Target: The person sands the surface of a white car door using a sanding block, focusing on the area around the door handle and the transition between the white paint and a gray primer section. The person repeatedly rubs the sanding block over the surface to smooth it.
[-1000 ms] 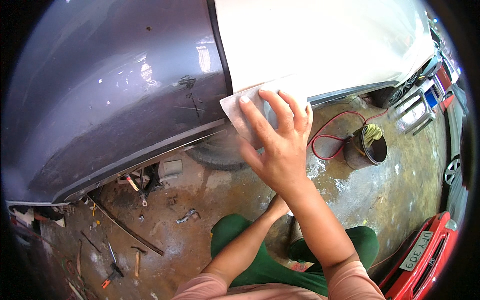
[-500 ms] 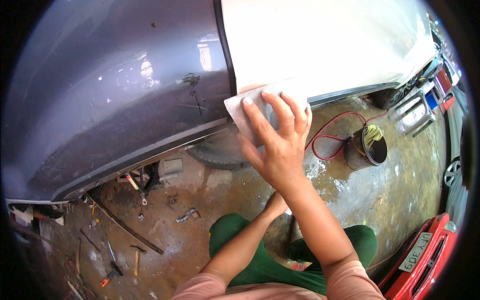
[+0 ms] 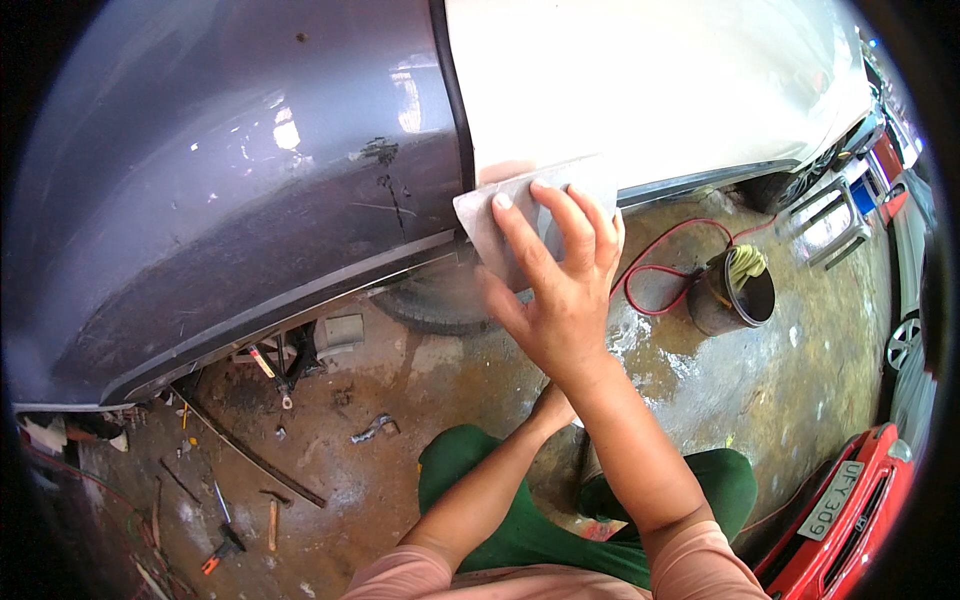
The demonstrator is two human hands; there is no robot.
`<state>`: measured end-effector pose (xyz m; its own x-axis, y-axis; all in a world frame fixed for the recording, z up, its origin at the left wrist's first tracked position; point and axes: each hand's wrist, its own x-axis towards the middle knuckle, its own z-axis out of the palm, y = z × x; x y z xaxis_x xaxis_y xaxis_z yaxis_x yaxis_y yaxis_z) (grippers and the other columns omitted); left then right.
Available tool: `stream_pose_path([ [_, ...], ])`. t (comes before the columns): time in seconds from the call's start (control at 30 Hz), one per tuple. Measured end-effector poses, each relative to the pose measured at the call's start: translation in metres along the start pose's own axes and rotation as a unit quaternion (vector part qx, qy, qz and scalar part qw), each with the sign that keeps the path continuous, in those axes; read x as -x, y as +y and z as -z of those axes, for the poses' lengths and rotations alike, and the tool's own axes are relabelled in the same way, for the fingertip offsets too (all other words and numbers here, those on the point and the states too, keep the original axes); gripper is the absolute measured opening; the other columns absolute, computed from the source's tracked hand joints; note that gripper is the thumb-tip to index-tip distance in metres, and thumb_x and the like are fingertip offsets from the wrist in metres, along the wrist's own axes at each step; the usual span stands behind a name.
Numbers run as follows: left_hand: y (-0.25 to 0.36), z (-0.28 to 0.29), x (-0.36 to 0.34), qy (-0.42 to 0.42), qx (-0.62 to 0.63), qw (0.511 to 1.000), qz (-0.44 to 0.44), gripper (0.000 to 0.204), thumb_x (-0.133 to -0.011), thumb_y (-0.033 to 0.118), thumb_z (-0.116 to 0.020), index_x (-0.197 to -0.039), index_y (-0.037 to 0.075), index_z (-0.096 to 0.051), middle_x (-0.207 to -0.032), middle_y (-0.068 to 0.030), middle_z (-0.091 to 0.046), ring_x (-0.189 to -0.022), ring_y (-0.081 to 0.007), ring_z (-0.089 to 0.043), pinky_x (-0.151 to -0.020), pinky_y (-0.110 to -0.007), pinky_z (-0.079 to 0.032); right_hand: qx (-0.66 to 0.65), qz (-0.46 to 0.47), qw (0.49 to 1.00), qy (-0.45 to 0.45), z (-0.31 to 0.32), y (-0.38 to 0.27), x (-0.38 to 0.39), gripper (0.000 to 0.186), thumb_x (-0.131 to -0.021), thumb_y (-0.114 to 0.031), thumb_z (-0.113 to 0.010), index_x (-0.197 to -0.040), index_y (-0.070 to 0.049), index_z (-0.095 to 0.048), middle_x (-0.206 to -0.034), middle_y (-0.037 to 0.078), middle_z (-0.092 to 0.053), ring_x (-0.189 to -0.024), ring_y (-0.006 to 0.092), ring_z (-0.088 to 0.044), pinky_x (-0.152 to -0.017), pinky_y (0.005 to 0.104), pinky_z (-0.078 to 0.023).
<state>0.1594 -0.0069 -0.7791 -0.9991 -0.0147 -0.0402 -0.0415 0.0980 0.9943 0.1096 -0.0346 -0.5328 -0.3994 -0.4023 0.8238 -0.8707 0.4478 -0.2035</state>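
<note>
The right hand pressed a grey sanding sheet flat, fingers spread, against the white car panel; the left hand lay half hidden, grip unclear

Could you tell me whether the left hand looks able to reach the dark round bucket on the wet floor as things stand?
Probably not without shifting. The left hand sits low, behind the raised right forearm, which crosses between it and the dark round bucket further off to the right. The right hand presses a grey sanding sheet on the car panel.
</note>
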Motion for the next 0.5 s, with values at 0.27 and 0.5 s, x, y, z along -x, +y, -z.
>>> stream_pose_path([
  [0.27, 0.015, 0.002, 0.006, -0.001, 0.020, 0.999, 0.050, 0.063, -0.099, 0.042, -0.058, -0.145, 0.002, -0.047, -0.146, -0.0258, -0.052, -0.138, -0.0314, -0.047, -0.108, -0.046, -0.040, -0.023, 0.000, 0.999, 0.040, -0.014, 0.007, -0.012, 0.073, -0.065, -0.022, -0.085, -0.134, -0.026, -0.063, -0.144, 0.005, -0.048, -0.134, 0.0340, -0.041, -0.105, 0.0674, -0.030],
  [0.5, -0.010, -0.008, 0.001, -0.006, -0.048, 0.998, 0.030, 0.059, -0.100, 0.042, -0.054, -0.141, 0.000, -0.050, -0.142, -0.0288, -0.054, -0.133, -0.0408, -0.051, -0.105, -0.049, -0.043, 0.020, 0.022, 0.999, 0.015, -0.016, 0.019, 0.002, 0.074, -0.062, -0.022, -0.086, -0.133, -0.025, -0.064, -0.143, 0.003, -0.050, -0.134, 0.0328, -0.041, -0.105, 0.0664, -0.031],
])
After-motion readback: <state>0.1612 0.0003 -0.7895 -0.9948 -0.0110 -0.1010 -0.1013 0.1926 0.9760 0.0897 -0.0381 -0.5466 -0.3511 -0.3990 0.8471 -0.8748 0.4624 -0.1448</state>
